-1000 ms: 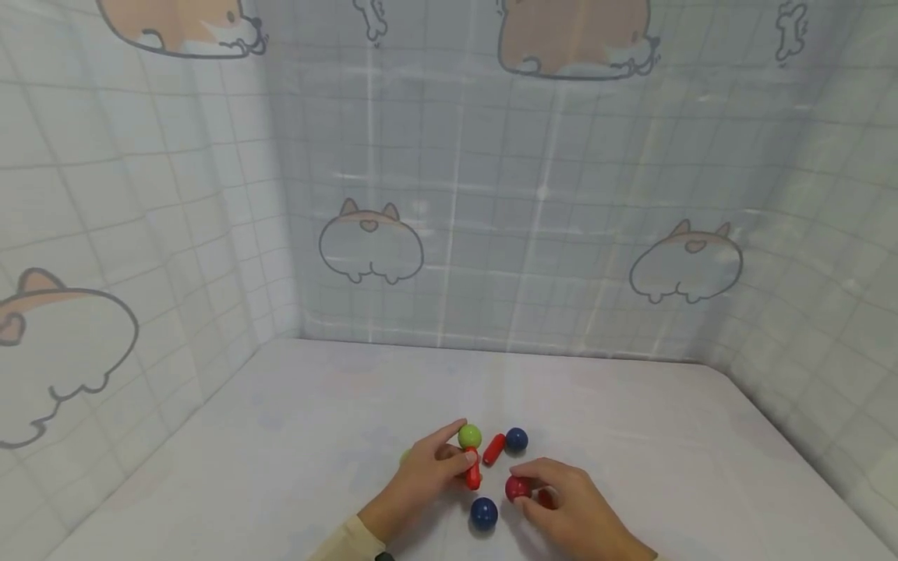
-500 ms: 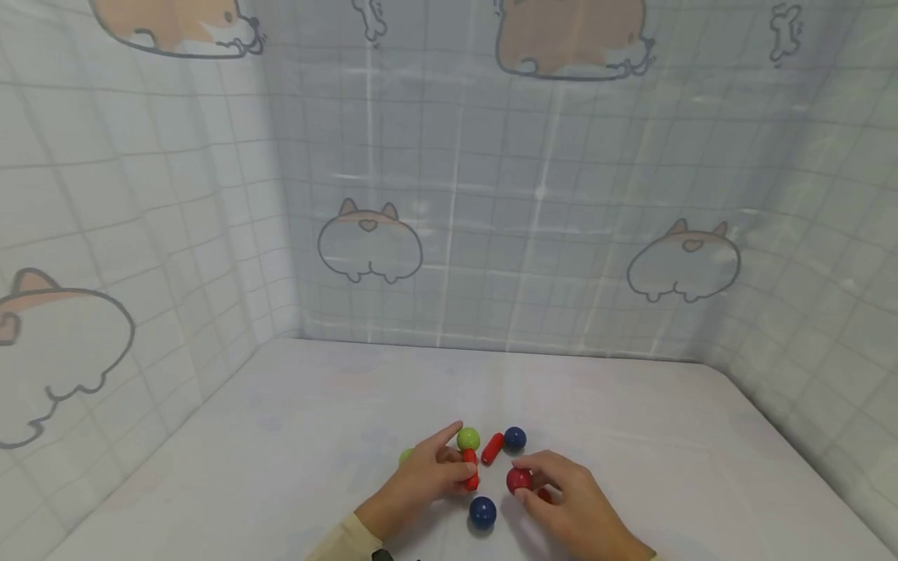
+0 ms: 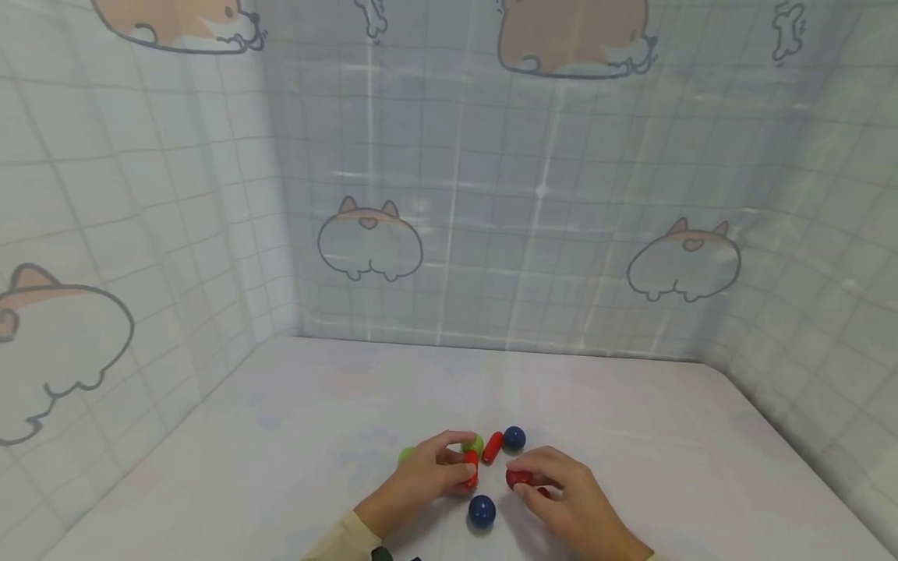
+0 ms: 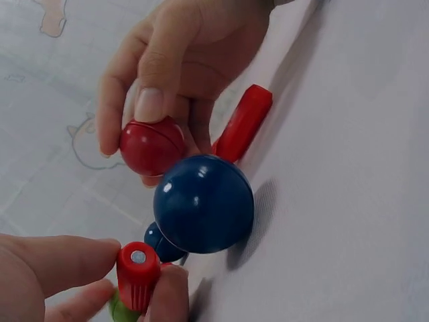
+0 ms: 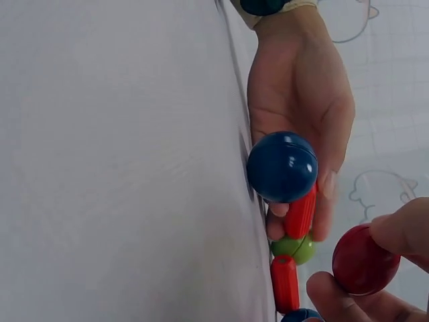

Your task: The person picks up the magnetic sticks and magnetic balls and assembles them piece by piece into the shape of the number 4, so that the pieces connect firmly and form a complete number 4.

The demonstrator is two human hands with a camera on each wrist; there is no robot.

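Note:
My left hand (image 3: 423, 473) pinches a red ribbed rod (image 3: 471, 466) between thumb and fingers. A round pale inset shows on the rod's near end (image 4: 138, 257) in the left wrist view. At its far end sits a green ball (image 5: 295, 249), partly covered by my index finger in the head view. My right hand (image 3: 570, 496) pinches a glossy red ball (image 4: 153, 147) with thumb and fingertips, lifted off the table. Another red rod (image 4: 246, 125) lies beneath that hand. Between the hands, nearer me, rests a blue ball (image 3: 481, 512).
Beyond the hands, a red rod (image 3: 493, 447) lies on the white table (image 3: 337, 405) with one end beside a second blue ball (image 3: 514, 438). A second green ball (image 3: 406, 453) peeks out left of my left hand. Patterned curtains (image 3: 449, 273) enclose the table's back and sides.
My left index finger has bent from pointing forward to lying over the green ball, which has shifted slightly right and nearer. My right hand has raised the red ball a little and turned it.

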